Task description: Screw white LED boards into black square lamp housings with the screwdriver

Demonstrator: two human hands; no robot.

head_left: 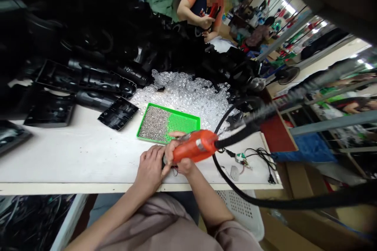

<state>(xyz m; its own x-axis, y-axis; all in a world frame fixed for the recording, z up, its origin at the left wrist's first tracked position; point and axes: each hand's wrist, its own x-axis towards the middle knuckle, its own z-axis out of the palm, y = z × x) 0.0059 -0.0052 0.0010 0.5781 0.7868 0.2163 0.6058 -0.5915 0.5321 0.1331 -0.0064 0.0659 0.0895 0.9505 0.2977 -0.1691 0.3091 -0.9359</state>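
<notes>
My right hand (pixel 179 159) is closed round an orange power screwdriver (pixel 196 147), held nearly level with its tip pointing left near the table's front edge. A thick black hose (pixel 235 133) runs from its rear off to the right. My left hand (pixel 150 168) rests curled on the white table (pixel 73 157) right beside the tool's tip, covering a small dark part I cannot make out. Just behind both hands lies a green tray (pixel 182 121), its left half covered with small screws.
A heap of clear plastic pieces (pixel 188 94) lies behind the tray. Black plastic housings (pixel 88 82) pile up across the back and left. Small wired parts (pixel 244 160) lie at the right front corner. Another person (pixel 203 4) works at the far side.
</notes>
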